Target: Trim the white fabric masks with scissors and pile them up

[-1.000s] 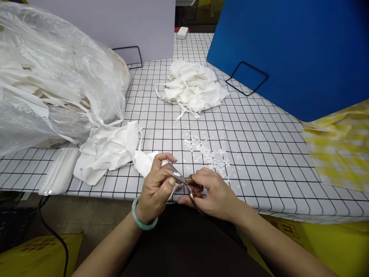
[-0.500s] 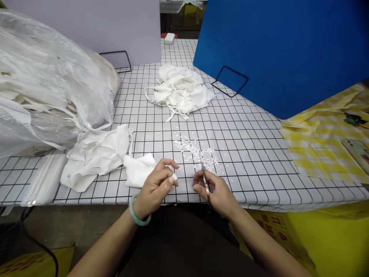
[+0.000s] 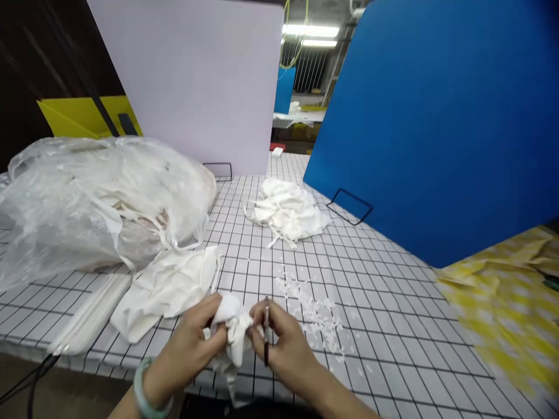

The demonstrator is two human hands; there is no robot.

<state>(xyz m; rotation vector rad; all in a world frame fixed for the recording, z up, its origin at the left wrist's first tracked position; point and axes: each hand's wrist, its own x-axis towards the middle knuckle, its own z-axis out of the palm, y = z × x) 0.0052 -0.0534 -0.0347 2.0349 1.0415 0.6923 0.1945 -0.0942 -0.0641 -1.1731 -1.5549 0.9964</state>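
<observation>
My left hand is closed on a crumpled white cloth piece, held up just above the table's near edge. My right hand grips a pair of small scissors, blades pointing up and away from me. The fingertips of that hand also touch the right side of the cloth. Many tiny white clippings lie scattered on the tabletop beyond and right of my right hand. To the left rests another heap of white cloth pieces. A further pile of white cloth pieces sits farther back.
A large clear plastic bag full of white pieces stands at the left, with a long white device and its cable before it. Pale purple and blue boards stand behind. Yellow checked cloth covers the right side.
My left hand has lifted the white cloth off the table, and my right hand with the scissors has moved left to meet it. The view has tilted up.
</observation>
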